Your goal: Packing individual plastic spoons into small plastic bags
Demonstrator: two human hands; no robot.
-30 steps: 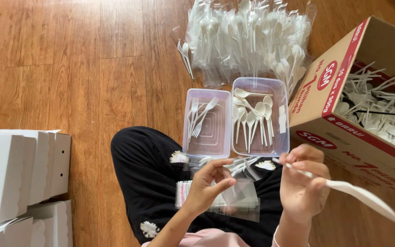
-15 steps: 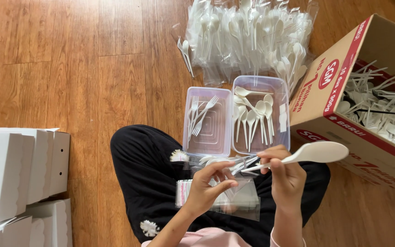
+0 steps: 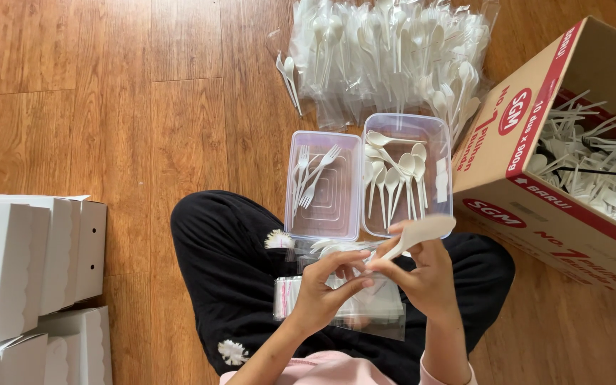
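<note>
While white boxes (image 3: 30, 264) sit far left, I see the left hand (image 3: 326, 289) pinching a bag (image 3: 351, 308) on the lap, and the right hand (image 3: 422, 278) pinching a spoon (image 3: 418, 234) near two tubs (image 3: 322, 185).

The floor (image 3: 108, 107) is warm orange-brown wood with long grain lines and dark seams between the planks. The spoon (image 3: 422, 232) is plain white. The small bags (image 3: 386, 314) on the lap are clear, with a thin pink-red strip along one edge. The trousers (image 3: 222, 264) are black with small white flower-like marks. A sleeve (image 3: 322, 371) is pale pink. The two tubs (image 3: 326, 228) are clear with a faint lilac tint, holding white forks (image 3: 311, 178) and white spoons. The pile of wrapped cutlery (image 3: 386, 57) is white under clear film. The carton (image 3: 536, 171) is tan cardboard with red bands and white lettering. The stacked boxes (image 3: 16, 264) are plain white.
</note>
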